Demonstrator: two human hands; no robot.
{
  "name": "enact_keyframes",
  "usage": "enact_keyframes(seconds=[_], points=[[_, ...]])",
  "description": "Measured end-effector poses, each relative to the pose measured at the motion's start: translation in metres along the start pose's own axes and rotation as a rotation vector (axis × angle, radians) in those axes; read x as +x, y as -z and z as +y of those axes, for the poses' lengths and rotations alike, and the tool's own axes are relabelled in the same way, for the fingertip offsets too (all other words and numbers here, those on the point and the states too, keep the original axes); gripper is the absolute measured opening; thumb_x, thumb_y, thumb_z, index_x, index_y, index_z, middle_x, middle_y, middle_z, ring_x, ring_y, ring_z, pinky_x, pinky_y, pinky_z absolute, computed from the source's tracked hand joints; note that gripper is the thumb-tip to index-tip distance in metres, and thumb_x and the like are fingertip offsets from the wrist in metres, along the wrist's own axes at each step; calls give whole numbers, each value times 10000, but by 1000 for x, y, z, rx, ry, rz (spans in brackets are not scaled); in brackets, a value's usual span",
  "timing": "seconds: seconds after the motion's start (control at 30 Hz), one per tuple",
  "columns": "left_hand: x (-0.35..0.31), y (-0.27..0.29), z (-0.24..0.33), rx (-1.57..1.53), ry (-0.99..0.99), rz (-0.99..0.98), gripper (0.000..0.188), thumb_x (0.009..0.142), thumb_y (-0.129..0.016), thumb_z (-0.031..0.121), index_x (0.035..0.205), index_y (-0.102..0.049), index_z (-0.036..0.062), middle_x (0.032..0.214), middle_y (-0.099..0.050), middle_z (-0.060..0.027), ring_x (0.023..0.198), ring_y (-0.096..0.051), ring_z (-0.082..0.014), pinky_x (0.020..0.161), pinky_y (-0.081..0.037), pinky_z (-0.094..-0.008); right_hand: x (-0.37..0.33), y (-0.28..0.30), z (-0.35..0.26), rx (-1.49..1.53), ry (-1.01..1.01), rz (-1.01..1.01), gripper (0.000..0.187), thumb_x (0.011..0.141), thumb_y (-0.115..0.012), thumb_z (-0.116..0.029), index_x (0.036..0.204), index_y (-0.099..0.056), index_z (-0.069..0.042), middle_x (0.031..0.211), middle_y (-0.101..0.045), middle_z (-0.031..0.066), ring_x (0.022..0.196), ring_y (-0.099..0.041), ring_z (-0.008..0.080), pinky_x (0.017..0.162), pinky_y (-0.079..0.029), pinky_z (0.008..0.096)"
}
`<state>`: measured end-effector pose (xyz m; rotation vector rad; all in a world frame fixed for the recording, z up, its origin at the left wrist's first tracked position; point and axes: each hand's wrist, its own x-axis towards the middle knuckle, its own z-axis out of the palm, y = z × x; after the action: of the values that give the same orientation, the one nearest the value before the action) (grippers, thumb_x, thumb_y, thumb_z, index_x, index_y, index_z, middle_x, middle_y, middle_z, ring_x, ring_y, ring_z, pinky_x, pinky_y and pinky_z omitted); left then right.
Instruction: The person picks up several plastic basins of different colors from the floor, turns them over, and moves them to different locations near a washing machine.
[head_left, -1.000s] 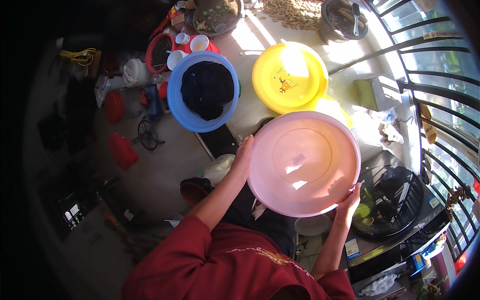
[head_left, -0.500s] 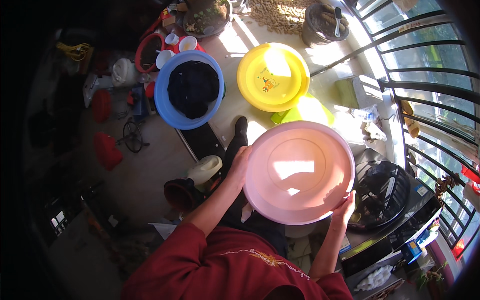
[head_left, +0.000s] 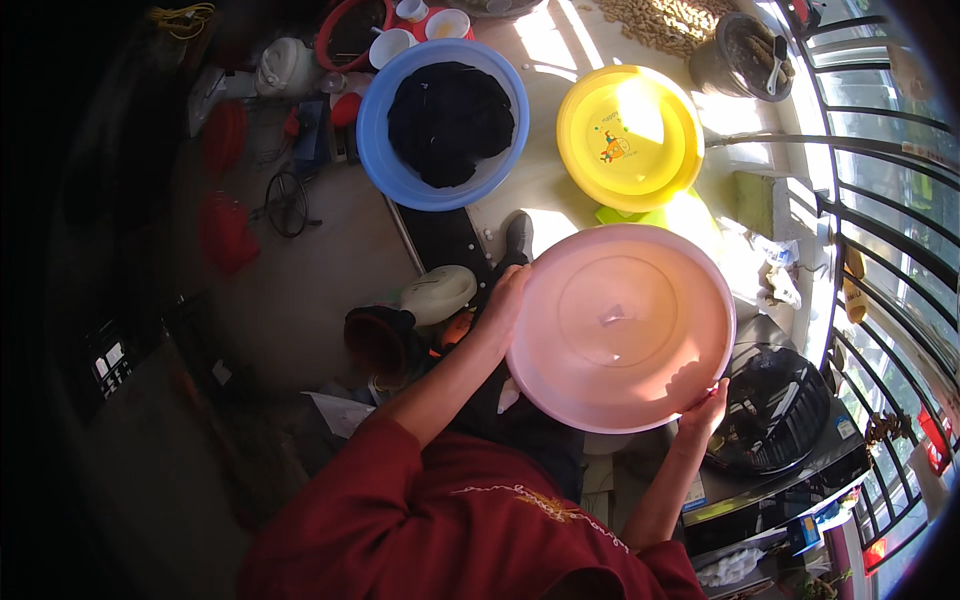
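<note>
A round pink basin [head_left: 620, 330] is held up in front of my body, its inside facing me. My left hand [head_left: 508, 292] grips its left rim, and my right hand [head_left: 706, 405] grips the lower right rim. Both hands are closed on the edge, with the fingers partly hidden behind it. Beyond it on the floor stands a yellow basin [head_left: 590, 150] with a small printed picture inside. To its left is a blue basin [head_left: 370, 150] holding dark cloth [head_left: 450, 125].
Barred windows [head_left: 890, 220] run along the right. A black ridged tray [head_left: 775, 410] rests on a dark cabinet at the right. On the left are a cream jug [head_left: 440, 294] and a red-seated stool. A bucket [head_left: 735, 60] with a brush stands far right.
The view has shifted, so the floor basins appear farther right and the blue one higher. The pink basin stays in both hands, and the sunlit patch inside it has shrunk.
</note>
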<state>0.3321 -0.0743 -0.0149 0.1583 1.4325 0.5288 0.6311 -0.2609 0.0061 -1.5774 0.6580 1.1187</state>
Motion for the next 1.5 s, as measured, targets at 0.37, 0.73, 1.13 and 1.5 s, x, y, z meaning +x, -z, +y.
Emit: enact_keyframes(seconds=[0.37,0.73,1.13,1.5], points=[[2,88,85,-351,-114,86,166,807,-451,254,803,-472,90,804,-508,-20,777,-490,-116,720,-402,-270,-14,-152,9,-128,180,-142,254,885,-395,-290,854,-524,-74,758,-552,-20,653,-537,68,575,-457,195],[-13,176,126,-535,-212,235,269,813,-433,293,931,-524,69,953,-552,-56,895,-508,-165,814,-391,-316,-49,-311,35,-654,251,-314,302,877,-388,-332,697,-482,-108,562,-392,-50,445,-329,48,391,-234,184],[-48,239,101,-879,-271,421,296,866,-359,274,965,-523,48,968,-559,-63,907,-509,-157,834,-371,-296,-104,-405,73,-974,290,-461,359,877,-375,-356,615,-396,-112,533,-336,-37,473,-296,55,425,-229,198],[-21,327,92,-1081,-234,408,298,869,-358,277,942,-529,44,951,-555,-32,895,-498,-130,804,-367,-273,-134,-478,163,-1252,414,-544,365,882,-356,-348,584,-390,-140,492,-305,-48,413,-250,48,388,-183,202]])
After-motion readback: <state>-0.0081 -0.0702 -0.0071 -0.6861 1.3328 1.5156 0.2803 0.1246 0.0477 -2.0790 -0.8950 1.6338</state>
